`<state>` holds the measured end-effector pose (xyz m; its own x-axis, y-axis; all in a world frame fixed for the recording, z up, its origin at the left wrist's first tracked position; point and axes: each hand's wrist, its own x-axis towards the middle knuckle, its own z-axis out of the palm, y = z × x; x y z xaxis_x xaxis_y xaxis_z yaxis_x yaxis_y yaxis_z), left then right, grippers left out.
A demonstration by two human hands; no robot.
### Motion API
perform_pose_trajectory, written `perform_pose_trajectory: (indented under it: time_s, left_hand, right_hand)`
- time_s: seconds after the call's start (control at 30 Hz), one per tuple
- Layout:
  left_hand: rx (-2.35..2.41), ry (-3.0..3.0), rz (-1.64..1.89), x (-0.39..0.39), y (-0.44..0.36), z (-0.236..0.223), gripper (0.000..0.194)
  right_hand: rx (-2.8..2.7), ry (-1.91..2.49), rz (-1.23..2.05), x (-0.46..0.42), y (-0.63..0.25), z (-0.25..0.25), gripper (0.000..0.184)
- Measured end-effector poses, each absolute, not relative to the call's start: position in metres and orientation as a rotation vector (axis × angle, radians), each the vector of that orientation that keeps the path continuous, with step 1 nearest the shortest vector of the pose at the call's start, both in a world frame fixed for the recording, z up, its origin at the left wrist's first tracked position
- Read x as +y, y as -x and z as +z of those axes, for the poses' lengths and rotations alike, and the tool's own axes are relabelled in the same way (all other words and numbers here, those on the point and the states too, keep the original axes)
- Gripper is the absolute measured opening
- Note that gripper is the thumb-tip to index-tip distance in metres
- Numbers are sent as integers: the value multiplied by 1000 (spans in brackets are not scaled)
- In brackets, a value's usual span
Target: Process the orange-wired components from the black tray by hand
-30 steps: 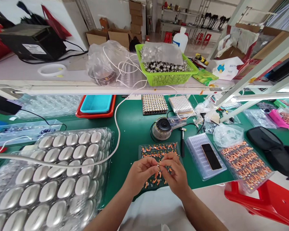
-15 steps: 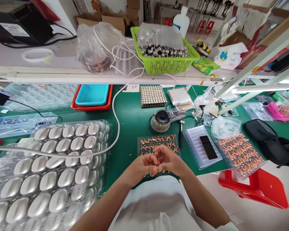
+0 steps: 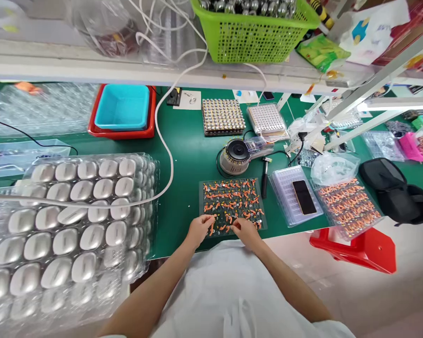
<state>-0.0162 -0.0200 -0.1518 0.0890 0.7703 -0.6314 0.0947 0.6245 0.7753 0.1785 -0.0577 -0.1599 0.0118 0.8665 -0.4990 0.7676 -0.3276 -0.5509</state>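
Observation:
A dark tray (image 3: 231, 203) of small orange parts lies on the green mat (image 3: 186, 164) at the table's front edge. My left hand (image 3: 199, 228) rests at the tray's near left corner, its fingers curled in a pinch over an orange part. Just right of it, my right hand (image 3: 245, 229) sits at the tray's near edge, fingertips pinched on something too small to name. The two hands are a short gap apart.
Stacked blister trays of silver oval shells (image 3: 70, 220) fill the left. A round black-topped device (image 3: 237, 156), a phone (image 3: 303, 197) on clear trays, a tray of orange parts (image 3: 348, 209), a black bag (image 3: 395, 190), a red stool (image 3: 359, 246) and a green basket (image 3: 254, 33) on the shelf surround me.
My hands have dropped from joined above the tray to its near edge and parted. The view has tilted down and pulled back.

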Motion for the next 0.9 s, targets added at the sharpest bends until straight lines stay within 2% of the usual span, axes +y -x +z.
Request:
perform_pose_trajectory:
  time_s: [0.23, 0.47, 0.67, 0.8, 0.9]
  left_hand:
    - [1565, -697, 603, -42, 33, -192, 40]
    - [1574, -727, 588, -50, 38, -199, 39]
    - [1516, -856, 523, -46, 19, -202, 32]
    - [1519, -916, 502, -43, 6, -206, 30]
    - [1545, -946, 479, -38, 1, -207, 28]
  right_hand:
    - [-1798, 2403, 1159, -73, -158, -195, 27]
    - [-1767, 2495, 1164, -76, -154, -214, 22]
    - [-1797, 2492, 1072, -82, -152, -213, 19]
    - [-1887, 2432, 957, -84, -151, -205, 29]
    - [-1962, 2351, 909, -84, -152, -201, 30]
